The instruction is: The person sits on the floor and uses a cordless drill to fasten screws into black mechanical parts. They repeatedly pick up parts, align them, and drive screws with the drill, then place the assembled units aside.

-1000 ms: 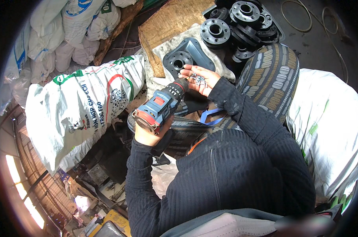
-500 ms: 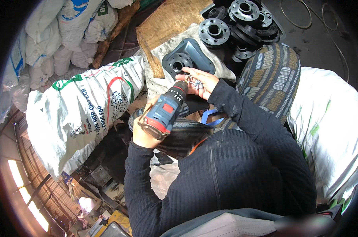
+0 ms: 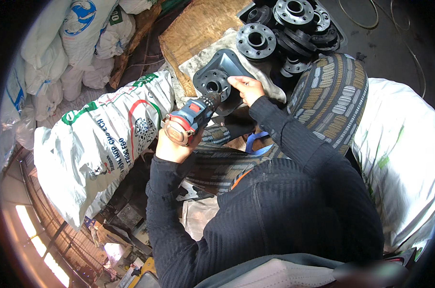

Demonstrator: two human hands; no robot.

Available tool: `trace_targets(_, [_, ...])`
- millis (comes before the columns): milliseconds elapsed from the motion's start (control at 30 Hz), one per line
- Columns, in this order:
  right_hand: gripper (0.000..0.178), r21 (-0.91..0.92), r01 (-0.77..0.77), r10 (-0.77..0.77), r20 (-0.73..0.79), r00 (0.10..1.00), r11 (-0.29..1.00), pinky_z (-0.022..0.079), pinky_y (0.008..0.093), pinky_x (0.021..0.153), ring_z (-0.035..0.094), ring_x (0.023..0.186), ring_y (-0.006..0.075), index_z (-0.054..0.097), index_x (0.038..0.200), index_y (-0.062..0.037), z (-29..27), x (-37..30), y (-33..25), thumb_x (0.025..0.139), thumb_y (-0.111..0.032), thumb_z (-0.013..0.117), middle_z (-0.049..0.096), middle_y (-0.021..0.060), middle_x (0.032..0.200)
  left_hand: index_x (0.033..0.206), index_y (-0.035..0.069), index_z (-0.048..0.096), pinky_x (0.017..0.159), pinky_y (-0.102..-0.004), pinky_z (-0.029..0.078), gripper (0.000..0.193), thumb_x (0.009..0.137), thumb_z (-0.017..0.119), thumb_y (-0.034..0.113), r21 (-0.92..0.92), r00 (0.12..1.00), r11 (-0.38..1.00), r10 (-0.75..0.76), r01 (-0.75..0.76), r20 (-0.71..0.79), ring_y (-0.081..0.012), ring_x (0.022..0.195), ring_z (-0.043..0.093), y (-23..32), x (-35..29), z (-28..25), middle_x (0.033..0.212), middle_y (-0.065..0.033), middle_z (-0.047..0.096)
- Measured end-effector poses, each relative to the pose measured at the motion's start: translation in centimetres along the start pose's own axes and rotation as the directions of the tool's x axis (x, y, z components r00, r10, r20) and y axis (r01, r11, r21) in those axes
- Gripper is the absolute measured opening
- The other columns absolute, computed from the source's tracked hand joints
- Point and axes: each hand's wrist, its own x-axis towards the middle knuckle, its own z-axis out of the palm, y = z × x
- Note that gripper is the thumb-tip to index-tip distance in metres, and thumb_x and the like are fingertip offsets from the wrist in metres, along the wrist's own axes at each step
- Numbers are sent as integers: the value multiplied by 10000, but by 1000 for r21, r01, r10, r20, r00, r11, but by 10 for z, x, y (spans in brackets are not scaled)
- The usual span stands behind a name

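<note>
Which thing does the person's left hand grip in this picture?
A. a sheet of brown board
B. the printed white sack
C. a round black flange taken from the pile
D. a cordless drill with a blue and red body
D: the left hand is closed around the handle of the cordless drill, whose front end points at the dark metal part that the right hand steadies.
</note>
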Motion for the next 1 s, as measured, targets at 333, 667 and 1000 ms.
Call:
trace_targets(333, [269,-270,113,-118,-4,993,956,289,190,480,370,532,14,671,878,-44,-4,12,13,808,-298,728,491,-82,633,969,5,627,723,-354,526,398,661,763,216,195,991,981,-18,-9,135,-294,824,660,19,36,-21,879,-158,665])
trace_targets(667, [251,-174,61,-65,-18,998,983,326,204,519,426,569,32,681,879,-33,-5,12,18,796,-263,740,536,-48,659,1094,-13,576,822,-339,499,438,695,713,103,168,983,986,-40,10,178,-262,920,642,24,47,-12,1017,-155,644])
trace_targets(1000, [291,-253,148,-145,30,989,956,454,250,674,563,699,85,702,886,-25,-7,19,22,779,-292,747,660,15,757,1008,19,608,717,-333,515,339,701,720,111,152,992,988,15,-34,123,-261,811,656,9,35,0,878,-119,665])
